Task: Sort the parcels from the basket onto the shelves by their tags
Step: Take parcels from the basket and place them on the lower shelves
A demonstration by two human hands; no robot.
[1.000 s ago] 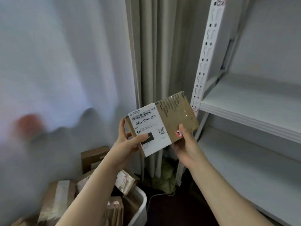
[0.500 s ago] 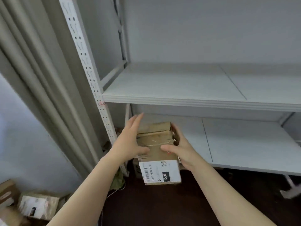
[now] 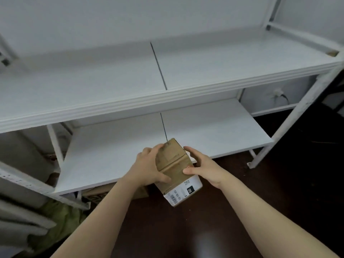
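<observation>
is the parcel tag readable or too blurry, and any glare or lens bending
Head view: the tag on the parcel is soft, its small print unreadable; the upper shelf edge bows from the wide lens; a pale glare patch lies on the dark floor.

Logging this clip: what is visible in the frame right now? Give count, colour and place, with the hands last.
parcel: one, brown cardboard, held in front of the lower shelf's front edge
label: one, white with a black patch, on the parcel's near end
upper shelf: one, white, across the middle of the view
lower shelf: one, white, beneath the upper one
second box: one, brown cardboard, under the lower shelf, mostly hidden
green cloth: one, lower left, on the floor
floor: dark brown
left hand: grips the parcel's left side
right hand: grips the parcel's right side
</observation>
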